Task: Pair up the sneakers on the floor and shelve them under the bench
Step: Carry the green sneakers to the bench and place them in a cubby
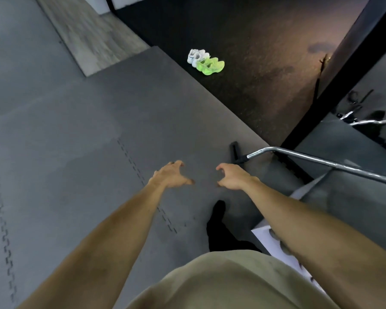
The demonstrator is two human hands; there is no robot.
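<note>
Both hands, left hand [173, 175] and right hand [233, 178], spread wide and empty at centre; white sneakers [196, 56] and green sneakers [211, 66] (touching) lie on the upper-middle floor.

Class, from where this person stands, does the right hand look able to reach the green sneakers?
Probably not yet. The right hand hangs open over the grey mat, while the green sneakers lie well ahead on the dark floor. Nothing blocks the path; stepping closer should do.

White sneakers [196, 56]: pair, side by side, on dark rubber floor [254, 63]. Neon-green sneakers [210, 66]: pair, touching white sneakers, same floor, upright.
</note>
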